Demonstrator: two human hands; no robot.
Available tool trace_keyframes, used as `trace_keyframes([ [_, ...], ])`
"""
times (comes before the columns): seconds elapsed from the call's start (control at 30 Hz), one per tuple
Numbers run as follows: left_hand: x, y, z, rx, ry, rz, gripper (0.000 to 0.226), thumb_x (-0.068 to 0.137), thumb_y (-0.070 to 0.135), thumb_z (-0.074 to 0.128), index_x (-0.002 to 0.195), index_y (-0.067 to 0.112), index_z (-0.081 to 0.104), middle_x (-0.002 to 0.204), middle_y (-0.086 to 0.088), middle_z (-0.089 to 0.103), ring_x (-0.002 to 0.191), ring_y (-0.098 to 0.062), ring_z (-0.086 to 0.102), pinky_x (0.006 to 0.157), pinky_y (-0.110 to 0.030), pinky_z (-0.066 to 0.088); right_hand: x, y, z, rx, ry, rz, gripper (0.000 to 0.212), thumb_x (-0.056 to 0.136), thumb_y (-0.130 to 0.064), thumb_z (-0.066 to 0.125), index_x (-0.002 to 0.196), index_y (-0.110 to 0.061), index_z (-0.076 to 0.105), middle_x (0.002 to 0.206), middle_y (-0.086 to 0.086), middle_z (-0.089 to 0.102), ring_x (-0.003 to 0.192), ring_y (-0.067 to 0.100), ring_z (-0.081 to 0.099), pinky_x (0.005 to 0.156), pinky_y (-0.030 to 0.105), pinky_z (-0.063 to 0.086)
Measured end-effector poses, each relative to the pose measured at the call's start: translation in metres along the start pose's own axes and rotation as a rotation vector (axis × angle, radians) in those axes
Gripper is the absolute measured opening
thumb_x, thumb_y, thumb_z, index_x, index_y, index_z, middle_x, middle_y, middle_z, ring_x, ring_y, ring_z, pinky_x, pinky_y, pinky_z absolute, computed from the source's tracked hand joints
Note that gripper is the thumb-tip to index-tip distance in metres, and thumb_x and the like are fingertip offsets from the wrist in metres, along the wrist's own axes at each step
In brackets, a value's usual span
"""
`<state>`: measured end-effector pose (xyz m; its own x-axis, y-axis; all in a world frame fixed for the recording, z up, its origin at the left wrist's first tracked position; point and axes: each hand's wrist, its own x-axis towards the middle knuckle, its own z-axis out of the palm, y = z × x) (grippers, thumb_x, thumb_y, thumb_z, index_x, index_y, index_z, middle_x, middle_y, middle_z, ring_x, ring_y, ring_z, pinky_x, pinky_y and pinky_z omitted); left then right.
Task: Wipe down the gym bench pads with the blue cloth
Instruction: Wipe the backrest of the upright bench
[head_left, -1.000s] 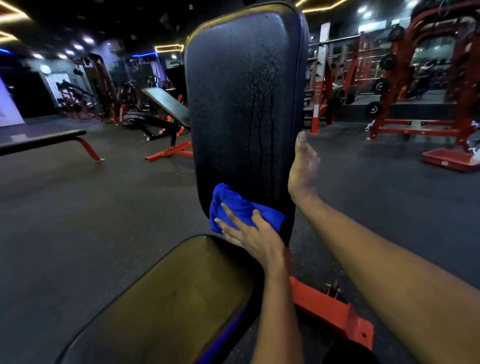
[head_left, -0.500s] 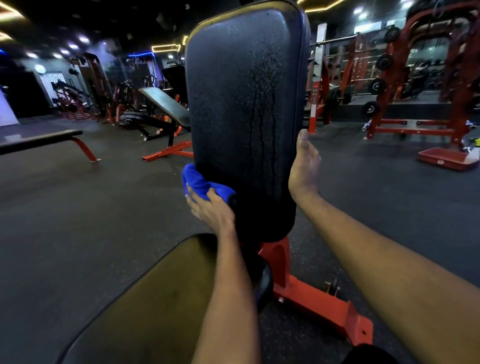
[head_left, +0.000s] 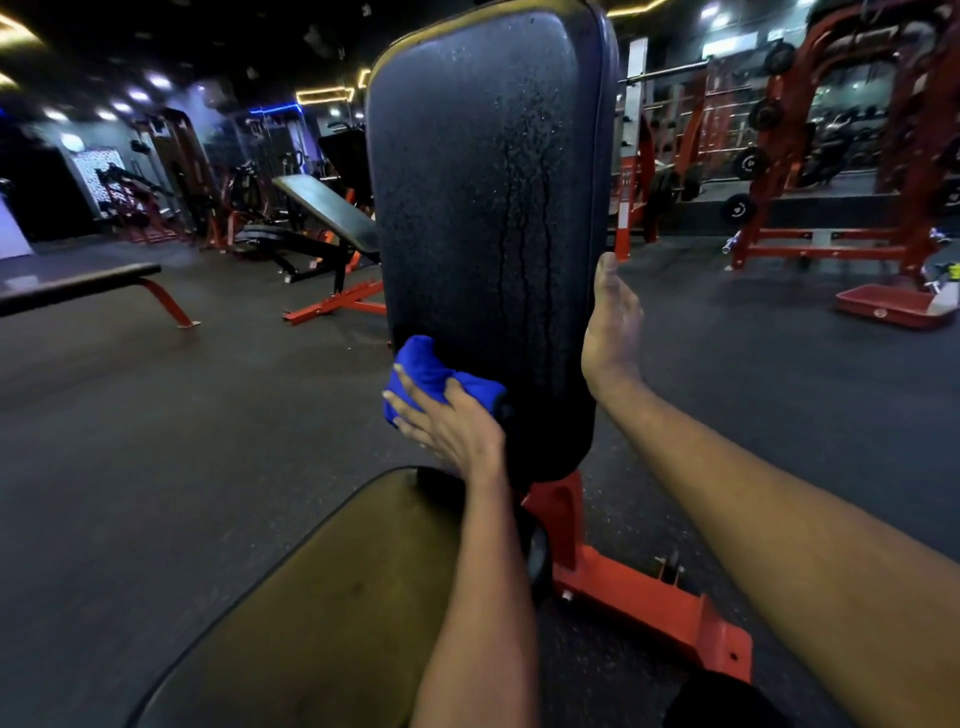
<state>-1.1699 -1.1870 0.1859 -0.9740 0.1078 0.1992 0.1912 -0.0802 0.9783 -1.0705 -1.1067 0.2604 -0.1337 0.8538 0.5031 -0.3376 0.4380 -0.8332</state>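
My flat left hand (head_left: 452, 426) sweeps the bunched blue cloth (head_left: 431, 370) back inward; my flat right hand (head_left: 610, 322) braces the streaked black vinyl pad (head_left: 488, 171). Upper drips remain.

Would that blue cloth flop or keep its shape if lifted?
Probably flops: the blue cloth bunches in soft folds under the left hand. Likely light, since flat fingers alone pin it against the wet back pad.
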Motion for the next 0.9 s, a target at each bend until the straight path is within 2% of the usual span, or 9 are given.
trace_keyframes([
  [0.13,0.053,0.000,-0.008,-0.036,0.018,-0.004,0.062,0.101,0.025,0.046,0.156,0.019,0.020,0.162,-0.016,0.013,0.149,-0.033,0.014,0.118,-0.036,0.006,-0.005,-0.005,0.002,-0.003,0.000,-0.016,0.046,0.090,-0.066,0.040,0.098,-0.030,0.067,0.096,-0.023,0.059,0.094,-0.005,0.056,0.083,0.011,0.042],
  [0.23,0.029,-0.004,-0.005,-0.045,0.043,-0.044,0.061,0.101,0.027,0.047,0.155,0.017,0.023,0.162,-0.013,0.016,0.149,-0.030,0.014,0.120,-0.036,0.007,-0.004,0.000,0.001,0.027,0.001,-0.038,0.050,0.103,-0.046,0.040,0.132,-0.009,0.060,0.121,-0.018,0.054,0.117,-0.006,0.049,0.093,0.007,0.037],
  [0.3,-0.017,-0.009,-0.001,-0.044,0.035,-0.028,0.062,0.099,0.024,0.051,0.155,0.019,0.024,0.163,-0.011,0.013,0.149,-0.028,0.011,0.119,-0.034,0.005,-0.005,0.000,0.002,-0.001,0.018,-0.038,0.040,0.101,-0.051,0.041,0.110,-0.024,0.068,0.104,-0.022,0.058,0.101,-0.006,0.055,0.087,0.011,0.042],
  [0.37,-0.065,-0.015,0.003,-0.045,-0.004,0.020,0.066,0.096,0.026,0.052,0.155,0.021,0.024,0.164,-0.009,0.012,0.149,-0.027,0.010,0.118,-0.033,0.004,-0.004,0.000,0.003,-0.029,0.039,-0.036,0.031,0.095,-0.061,0.041,0.079,-0.037,0.054,0.077,-0.025,0.048,0.077,-0.007,0.047,0.074,0.015,0.040],
  [0.5,-0.076,-0.018,0.006,-0.023,-0.073,0.023,0.066,0.097,0.029,0.051,0.156,0.025,0.021,0.165,-0.006,0.007,0.149,-0.028,0.007,0.119,-0.038,0.002,-0.004,-0.003,0.002,-0.013,0.026,-0.045,0.040,0.093,-0.069,0.040,0.098,-0.033,0.058,0.093,-0.024,0.051,0.079,-0.011,0.047,0.080,0.012,0.039],
  [0.57,-0.052,-0.010,0.004,-0.011,-0.039,-0.025,0.065,0.099,0.027,0.051,0.156,0.026,0.020,0.165,-0.005,0.007,0.149,-0.028,0.007,0.118,-0.036,0.002,-0.002,-0.001,0.002,-0.022,0.019,-0.035,0.035,0.097,-0.062,0.039,0.085,-0.034,0.057,0.084,-0.023,0.050,0.076,-0.009,0.046,0.076,0.015,0.040],
  [0.67,-0.011,-0.003,-0.001,0.009,-0.001,0.017,0.062,0.100,0.023,0.049,0.156,0.022,0.023,0.164,-0.010,0.011,0.148,-0.031,0.011,0.117,-0.034,0.004,0.000,0.006,0.001,-0.021,0.002,-0.023,0.049,0.097,-0.061,0.039,0.098,-0.021,0.068,0.099,-0.014,0.062,0.096,0.001,0.056,0.090,0.022,0.043],
  [0.77,0.042,-0.005,-0.009,-0.013,-0.001,0.032,0.060,0.100,0.020,0.047,0.155,0.018,0.022,0.161,-0.017,0.016,0.147,-0.034,0.017,0.117,-0.036,0.009,-0.001,0.002,0.002,-0.048,0.023,0.004,0.031,0.100,-0.056,0.040,0.075,-0.038,0.046,0.077,-0.023,0.044,0.078,-0.005,0.041,0.079,0.019,0.037],
  [0.9,0.052,-0.009,-0.012,-0.026,0.002,0.008,0.056,0.102,0.025,0.045,0.153,0.011,0.027,0.160,-0.016,0.021,0.146,-0.035,0.022,0.119,-0.041,0.015,-0.003,-0.005,0.003,-0.034,0.025,-0.025,0.034,0.105,-0.043,0.039,0.071,-0.041,0.034,0.070,-0.024,0.034,0.067,-0.007,0.035,0.061,0.010,0.036],
])
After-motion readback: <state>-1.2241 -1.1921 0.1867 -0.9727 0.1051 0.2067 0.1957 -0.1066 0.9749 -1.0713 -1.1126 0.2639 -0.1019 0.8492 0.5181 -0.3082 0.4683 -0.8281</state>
